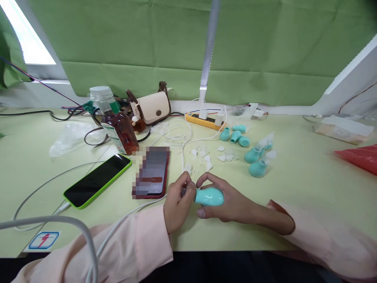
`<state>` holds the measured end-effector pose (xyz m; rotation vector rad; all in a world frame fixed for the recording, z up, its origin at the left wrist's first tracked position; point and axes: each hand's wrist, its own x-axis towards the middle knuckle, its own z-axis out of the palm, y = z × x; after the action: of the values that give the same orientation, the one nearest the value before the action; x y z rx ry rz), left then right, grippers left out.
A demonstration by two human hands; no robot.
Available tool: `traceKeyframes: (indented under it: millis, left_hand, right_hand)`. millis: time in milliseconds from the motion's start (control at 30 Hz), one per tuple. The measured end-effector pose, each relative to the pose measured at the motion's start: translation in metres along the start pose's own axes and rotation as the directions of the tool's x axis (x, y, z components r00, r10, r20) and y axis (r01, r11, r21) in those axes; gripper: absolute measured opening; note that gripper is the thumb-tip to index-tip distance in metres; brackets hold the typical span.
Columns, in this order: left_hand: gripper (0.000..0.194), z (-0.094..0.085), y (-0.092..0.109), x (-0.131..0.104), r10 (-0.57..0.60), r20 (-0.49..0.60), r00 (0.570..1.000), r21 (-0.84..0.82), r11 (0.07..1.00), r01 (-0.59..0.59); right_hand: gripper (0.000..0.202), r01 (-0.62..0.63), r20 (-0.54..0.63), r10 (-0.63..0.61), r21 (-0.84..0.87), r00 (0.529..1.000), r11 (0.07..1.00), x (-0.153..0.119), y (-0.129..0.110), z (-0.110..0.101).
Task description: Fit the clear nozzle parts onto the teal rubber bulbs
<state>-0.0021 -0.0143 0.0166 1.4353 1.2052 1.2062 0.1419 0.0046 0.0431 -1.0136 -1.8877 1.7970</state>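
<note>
My right hand (228, 200) curves around the rounded end of a glossy teal bulb-shaped piece (210, 196), which lies sideways above the table's front. Its thumb and forefinger are spread on either side. At the narrow end, my left hand (179, 198) is closed in a pinch. A bit of something dark shows between its fingers, too hidden to name. Beyond the hands lie white scraps (207, 162). To the right sit teal bulbs (257, 168) with translucent whitish film at their necks. Farther back is a group of small teal bulbs (235, 136) with open mouths.
A red-cased phone (153, 173) and a green-cased phone (97, 181) lie to the left, with white cables (129, 214) around them. Behind stand a bottle of dark liquid (120, 131), a cream handbag (153, 108) and a yellow power strip (203, 121). A tissue pack (343, 131) and red plastic (361, 155) lie right.
</note>
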Motion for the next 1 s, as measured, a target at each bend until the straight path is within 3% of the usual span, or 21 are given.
traceKeyframes:
  millis: [167, 267, 333, 400, 467, 500, 600, 667, 733, 867, 1000]
  left_hand:
    - [0.022, -0.001, 0.004, 0.006, -0.075, 0.036, 0.997, -0.253, 0.964, 0.081]
    - [0.018, -0.003, 0.004, 0.007, -0.037, -0.006, 0.999, -0.230, 0.973, 0.035]
    - [0.015, -0.004, 0.004, 0.007, 0.045, -0.102, 0.994, -0.173, 0.983, -0.063]
    - [0.013, -0.005, 0.005, 0.006, 0.136, -0.207, 0.969, -0.088, 0.984, -0.157]
    - [0.014, -0.005, 0.006, 0.005, 0.164, -0.243, 0.956, -0.041, 0.983, -0.179]
    - [0.016, -0.005, 0.007, 0.005, 0.151, -0.230, 0.961, -0.051, 0.985, -0.167]
    - [0.025, -0.004, 0.010, 0.002, 0.073, -0.135, 0.988, -0.140, 0.986, -0.091]
    - [0.027, -0.003, 0.011, 0.001, 0.026, -0.092, 0.995, -0.175, 0.984, -0.042]
    - [0.024, -0.004, 0.011, 0.000, -0.018, -0.035, 0.999, -0.211, 0.977, 0.010]
    - [0.014, -0.004, 0.007, -0.002, -0.035, 0.066, 0.997, -0.311, 0.949, 0.054]
    - [0.018, -0.003, 0.005, -0.005, -0.023, 0.096, 0.995, -0.226, 0.973, 0.044]
  right_hand:
    - [0.040, 0.160, -0.211, -0.145, 0.052, 0.967, 0.986, 0.003, 0.009, 0.005]
    - [0.039, 0.270, -0.227, -0.309, -0.189, 0.924, 0.944, 0.004, 0.011, -0.001]
    - [0.040, 0.337, -0.204, -0.438, -0.390, 0.876, 0.857, 0.007, 0.009, -0.014]
    - [0.040, 0.364, -0.225, -0.559, -0.560, 0.798, 0.745, 0.013, 0.007, -0.033]
    - [0.036, 0.268, -0.260, -0.649, -0.756, 0.715, 0.597, 0.020, 0.006, -0.054]
    - [0.032, 0.189, -0.245, -0.674, -0.844, 0.697, 0.502, 0.023, 0.007, -0.064]
    - [0.022, -0.097, -0.217, -0.600, -0.969, 0.770, 0.225, 0.029, 0.012, -0.084]
    - [0.024, -0.196, -0.217, -0.537, -0.976, 0.815, 0.098, 0.029, 0.015, -0.089]
    - [0.030, -0.153, -0.142, -0.518, -0.988, 0.844, 0.021, 0.028, 0.015, -0.088]
    - [0.030, 0.050, 0.082, -0.468, -0.995, 0.880, -0.081, 0.031, 0.015, -0.074]
    - [0.022, 0.074, 0.116, -0.436, -0.991, 0.893, -0.111, 0.036, 0.019, -0.069]
